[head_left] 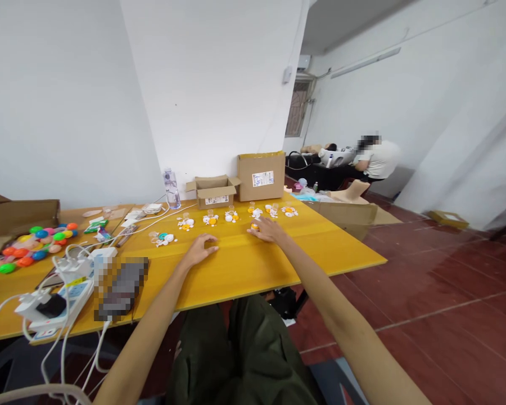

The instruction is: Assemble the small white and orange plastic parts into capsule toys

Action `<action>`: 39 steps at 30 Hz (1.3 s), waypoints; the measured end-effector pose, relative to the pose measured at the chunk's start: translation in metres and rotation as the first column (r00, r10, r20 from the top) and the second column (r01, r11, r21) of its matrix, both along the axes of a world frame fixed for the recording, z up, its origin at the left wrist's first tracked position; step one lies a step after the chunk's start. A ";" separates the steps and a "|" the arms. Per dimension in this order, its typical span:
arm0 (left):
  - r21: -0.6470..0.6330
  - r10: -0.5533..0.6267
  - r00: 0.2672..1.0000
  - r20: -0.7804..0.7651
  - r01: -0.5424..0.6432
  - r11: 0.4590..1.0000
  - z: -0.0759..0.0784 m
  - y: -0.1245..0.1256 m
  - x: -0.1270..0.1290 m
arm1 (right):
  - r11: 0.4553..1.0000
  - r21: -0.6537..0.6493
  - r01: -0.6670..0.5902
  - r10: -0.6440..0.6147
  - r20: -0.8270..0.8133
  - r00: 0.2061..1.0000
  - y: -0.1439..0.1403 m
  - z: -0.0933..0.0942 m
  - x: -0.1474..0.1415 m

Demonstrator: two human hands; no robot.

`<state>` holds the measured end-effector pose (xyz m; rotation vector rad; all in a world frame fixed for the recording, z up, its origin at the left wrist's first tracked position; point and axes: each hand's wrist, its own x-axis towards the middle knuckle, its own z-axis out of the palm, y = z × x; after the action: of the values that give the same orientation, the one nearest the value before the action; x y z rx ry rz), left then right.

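My left hand (201, 250) rests on the yellow wooden table (231, 270), fingers curved and apart, with nothing in it. My right hand (267, 229) reaches further forward, its fingers closed around a small orange-and-white plastic part (254, 226) that they partly hide. Just beyond the hands runs a row of small piles of plastic parts. Nearest the right hand is a white pile (256, 213), then orange-and-white ones (289, 211) to its right. An orange-and-white pile (211, 220) lies beyond my left hand, and a teal-and-white pile (165, 239) sits to its left.
Behind the piles stand an open small carton (215, 194), a larger box (261, 177) and a water bottle (172, 188). Leftward lie a blurred-out phone (124, 287), a power strip (80, 295) with cables, and coloured balls (37, 246). A person (382, 160) sits far right.
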<state>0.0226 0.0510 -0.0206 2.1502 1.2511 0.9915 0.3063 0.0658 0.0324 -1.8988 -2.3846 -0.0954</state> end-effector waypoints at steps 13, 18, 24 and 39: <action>0.012 -0.012 1.000 -0.009 0.012 1.000 -0.001 -0.001 0.002 | 0.999 0.002 -0.049 0.049 -0.040 0.998 0.003 0.003 0.009; 0.008 -0.013 1.000 -0.010 0.013 1.000 0.000 -0.003 0.003 | 0.997 0.066 -0.040 0.045 -0.080 0.996 0.008 0.014 0.013; 0.013 -0.016 1.000 -0.004 0.016 1.000 0.000 -0.006 0.003 | 1.000 0.006 -0.011 0.011 -0.062 0.998 0.001 0.009 0.006; -0.002 -0.003 0.999 -0.037 0.003 1.000 -0.004 -0.010 0.007 | 0.990 0.100 -0.101 0.116 -0.162 0.980 0.028 -0.021 0.028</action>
<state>0.0301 0.0409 -0.0245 2.1777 1.2646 0.9535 0.3339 0.0938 0.0118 -1.6630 -2.3239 -0.0350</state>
